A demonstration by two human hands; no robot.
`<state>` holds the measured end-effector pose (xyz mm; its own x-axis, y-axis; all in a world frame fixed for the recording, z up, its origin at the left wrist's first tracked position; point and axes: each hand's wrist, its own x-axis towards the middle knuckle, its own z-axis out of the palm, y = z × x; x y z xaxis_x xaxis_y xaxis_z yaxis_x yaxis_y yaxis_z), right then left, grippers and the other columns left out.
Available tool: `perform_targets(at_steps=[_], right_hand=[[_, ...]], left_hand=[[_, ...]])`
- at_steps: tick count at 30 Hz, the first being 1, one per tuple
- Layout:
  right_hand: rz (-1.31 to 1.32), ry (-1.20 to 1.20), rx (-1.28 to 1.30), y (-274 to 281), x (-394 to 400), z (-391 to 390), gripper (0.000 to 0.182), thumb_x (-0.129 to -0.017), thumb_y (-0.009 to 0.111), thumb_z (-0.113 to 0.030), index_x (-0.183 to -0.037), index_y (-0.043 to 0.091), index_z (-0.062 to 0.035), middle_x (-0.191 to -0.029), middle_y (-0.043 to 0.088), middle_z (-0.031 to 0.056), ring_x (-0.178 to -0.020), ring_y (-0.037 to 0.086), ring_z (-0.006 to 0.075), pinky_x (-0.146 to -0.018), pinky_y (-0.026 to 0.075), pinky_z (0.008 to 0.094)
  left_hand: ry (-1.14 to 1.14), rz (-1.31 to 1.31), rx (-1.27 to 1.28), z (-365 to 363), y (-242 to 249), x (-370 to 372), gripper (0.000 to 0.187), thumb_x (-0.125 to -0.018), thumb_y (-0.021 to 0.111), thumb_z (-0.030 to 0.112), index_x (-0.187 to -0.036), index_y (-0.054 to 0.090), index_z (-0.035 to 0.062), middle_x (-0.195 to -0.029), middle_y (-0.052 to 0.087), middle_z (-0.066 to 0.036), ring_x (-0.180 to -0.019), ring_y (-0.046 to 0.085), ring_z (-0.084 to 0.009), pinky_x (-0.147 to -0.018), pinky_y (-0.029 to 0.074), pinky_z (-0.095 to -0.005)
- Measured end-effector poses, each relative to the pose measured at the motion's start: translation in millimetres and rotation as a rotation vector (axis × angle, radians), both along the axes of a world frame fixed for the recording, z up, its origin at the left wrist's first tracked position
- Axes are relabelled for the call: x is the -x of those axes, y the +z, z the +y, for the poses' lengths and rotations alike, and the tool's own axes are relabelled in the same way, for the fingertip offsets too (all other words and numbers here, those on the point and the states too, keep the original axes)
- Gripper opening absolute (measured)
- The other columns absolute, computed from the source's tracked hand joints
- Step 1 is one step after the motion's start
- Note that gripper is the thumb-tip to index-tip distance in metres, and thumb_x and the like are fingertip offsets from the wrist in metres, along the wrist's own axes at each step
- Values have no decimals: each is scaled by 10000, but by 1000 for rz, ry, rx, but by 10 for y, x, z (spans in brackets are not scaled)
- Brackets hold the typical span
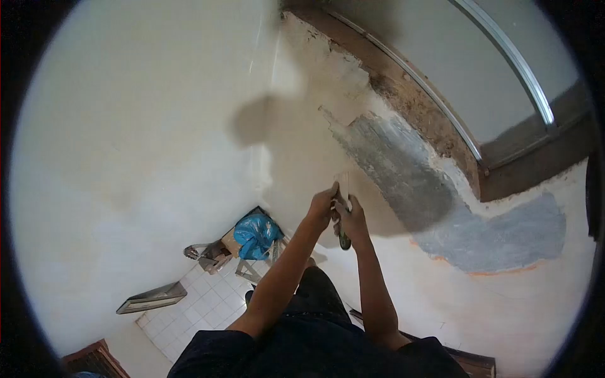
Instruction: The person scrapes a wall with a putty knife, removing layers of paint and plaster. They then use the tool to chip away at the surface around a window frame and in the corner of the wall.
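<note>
Both hands meet on one tool [343,211], raised against the wall [302,157]. The left hand [322,205] wraps its fingers shut around the upper part; the right hand [351,222] closes around the dark handle below. The pale blade is blurred, its edge hard to make out. Beyond lies a grey plaster patch [403,170].

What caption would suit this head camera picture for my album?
Both hands, left hand and right hand, grip a putty knife against a white wall beside a grey plaster patch.

arms: both raised, extended | left hand [322,205]: closed | right hand [351,217]: closed, touching left
</note>
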<state>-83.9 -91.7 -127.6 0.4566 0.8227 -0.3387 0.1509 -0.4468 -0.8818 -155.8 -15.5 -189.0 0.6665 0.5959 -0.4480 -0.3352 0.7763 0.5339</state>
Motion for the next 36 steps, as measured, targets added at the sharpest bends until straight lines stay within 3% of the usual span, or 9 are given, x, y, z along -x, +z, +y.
perform_targets(at_steps=[4, 9, 11, 13, 14, 16, 19, 21, 36], right_hand=[[304, -100, 24, -374, 144, -637, 260, -909, 540, -217, -1072, 488, -21, -711, 547, 76, -479, 512, 137, -379, 410, 276], [143, -67, 183, -765, 534, -1188, 353, -900, 563, -235, -1076, 499, 64, -679, 581, 83, -522, 543, 133, -424, 431, 287], [237, -19, 64, -1580, 551, -1432, 340, -891, 569, -232, -1055, 516, 62, -687, 594, 87, -542, 558, 143, -437, 435, 275], [-170, 339, -219, -2257, 593, -1544, 346, -887, 582, -250, -1015, 548, 70, -712, 609, 95, -574, 571, 147, -475, 446, 273], [-23, 195, 138, -1058, 920, -1450, 380, -881, 600, -285, -969, 566, 83, -708, 614, 100, -562, 570, 152, -508, 455, 273], [-13, 260, 97, -1106, 1011, -1498, 388, -871, 615, -296, -941, 566, 82, -694, 610, 95, -557, 569, 152, -519, 457, 275], [85, 342, 53, -1548, 1111, -1541, 419, -832, 667, -313, -949, 573, 78, -683, 614, 92, -554, 581, 156, -523, 462, 272], [92, 431, 100, -1494, 1199, -1536, 433, -821, 684, -311, -1000, 583, 70, -690, 625, 95, -555, 589, 142, -508, 463, 270], [145, 596, 154, -1274, 1408, -1655, 421, -848, 634, -356, -1004, 618, 35, -710, 640, 91, -622, 602, 160, -590, 480, 306]], left_hand=[[39, 19, -63, -640, -326, 200, 311, -871, 617, 353, -760, 566, 67, -691, 548, -49, -616, 532, -161, -552, 425, -300], [-39, 206, 5, -1119, -500, 769, 289, -853, 644, 344, -795, 570, 70, -713, 559, -48, -640, 551, -169, -597, 437, -294], [-34, 224, -20, -1246, -697, 992, 283, -853, 645, 335, -799, 572, 67, -722, 566, -50, -643, 556, -172, -589, 442, -303], [-30, 247, -53, -1348, -815, 1232, 277, -853, 646, 327, -803, 574, 64, -731, 572, -52, -647, 561, -175, -580, 446, -311], [-6, 238, -28, -1408, -846, 1359, 269, -856, 643, 318, -814, 571, 62, -735, 575, -55, -647, 565, -177, -572, 447, -315], [3, 238, -28, -1531, -929, 1613, 262, -858, 641, 310, -825, 568, 61, -738, 577, -59, -647, 568, -179, -564, 449, -320], [-59, 414, -426, -1649, -985, 1923, 257, -867, 631, 302, -876, 573, 52, -762, 586, -65, -660, 573, -180, -568, 453, -319], [57, 333, -9, -1740, -823, 2054, 263, -874, 622, 299, -924, 570, 46, -780, 592, -70, -680, 580, -186, -581, 460, -315], [260, 291, 30, -2072, -965, 2348, 218, -895, 597, 275, -903, 537, 65, -725, 553, -64, -589, 558, -191, -539, 472, -329]])
